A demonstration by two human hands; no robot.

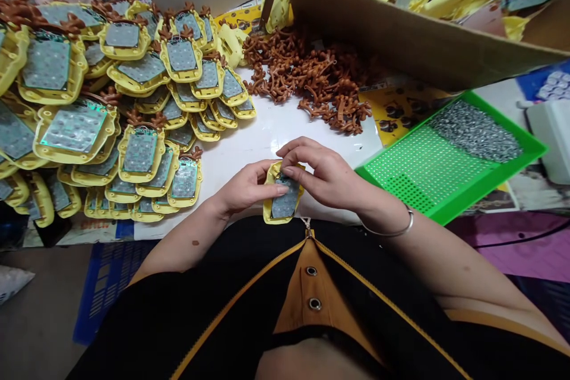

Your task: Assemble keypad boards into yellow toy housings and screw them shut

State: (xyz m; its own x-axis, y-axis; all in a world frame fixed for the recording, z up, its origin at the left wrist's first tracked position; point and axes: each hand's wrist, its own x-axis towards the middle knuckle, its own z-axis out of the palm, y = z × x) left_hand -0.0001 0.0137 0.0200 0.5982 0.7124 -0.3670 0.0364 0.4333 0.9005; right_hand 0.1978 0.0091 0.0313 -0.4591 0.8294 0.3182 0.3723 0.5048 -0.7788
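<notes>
Close to my body, at the front edge of the white table, is a yellow plastic shell (285, 205) with a grey-covered circuit board in it. My left hand (249, 190) grips its left side, thumb lying across the board. The fingers of my right hand (318, 172) are bent together over the shell's top end; whether they pinch a small part there is hidden. Beyond my hands lies a heap of brown antler-shaped plastic pieces (312, 80). Stacked at the left are many similar yellow shells (141, 151) with boards, several with brown antlers at the top.
A green perforated tray (449, 190) on the right holds a pile of small metal screws (476, 130). Behind the antlers stands a cardboard box (378, 29) full of yellow parts. A blue plastic crate (104, 285) sits below the table at the left.
</notes>
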